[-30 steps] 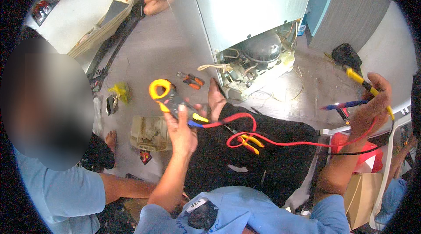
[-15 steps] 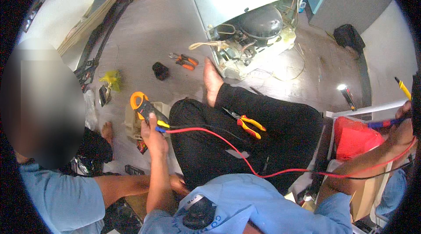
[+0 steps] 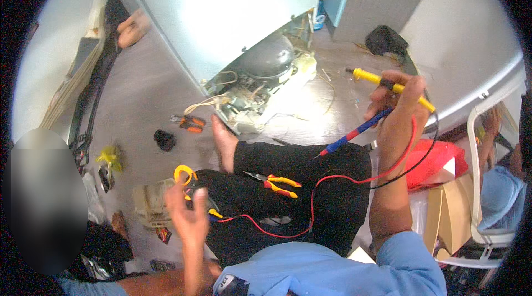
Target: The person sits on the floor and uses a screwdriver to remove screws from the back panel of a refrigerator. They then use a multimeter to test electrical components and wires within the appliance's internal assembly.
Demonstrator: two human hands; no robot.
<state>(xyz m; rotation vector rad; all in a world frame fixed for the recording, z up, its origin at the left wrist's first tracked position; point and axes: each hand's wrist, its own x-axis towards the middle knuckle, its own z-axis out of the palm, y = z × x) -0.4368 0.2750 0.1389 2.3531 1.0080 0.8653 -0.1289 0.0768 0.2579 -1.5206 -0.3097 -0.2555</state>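
Observation:
My left hand (image 3: 188, 210) is around a clamp meter (image 3: 183, 168) with an orange jaw, at my left knee. My palm hides part of its dark body. A red lead (image 3: 332, 178) and a black lead run from it across my lap to two test probes. My right hand (image 3: 400, 96) is raised over my right leg and grips both: a yellow probe (image 3: 368, 76) pointing up left and a blue and red probe (image 3: 350, 137) whose tip points down left toward my shin. Pliers (image 3: 285, 181) with red and yellow handles lie on my thigh, jaws slightly apart.
Ahead stands a large pale appliance (image 3: 183, 24), its black compressor (image 3: 266, 56) and wiring exposed underneath. Orange-handled pliers (image 3: 191, 123) and a black object (image 3: 164, 139) lie on the floor. A co-worker sits at left. A red bag (image 3: 435, 168) and cardboard (image 3: 457, 213) are at right.
My right hand has swung inward from the far right, bringing both probes in front of my legs. My view has shifted right, and my left hand still has the meter.

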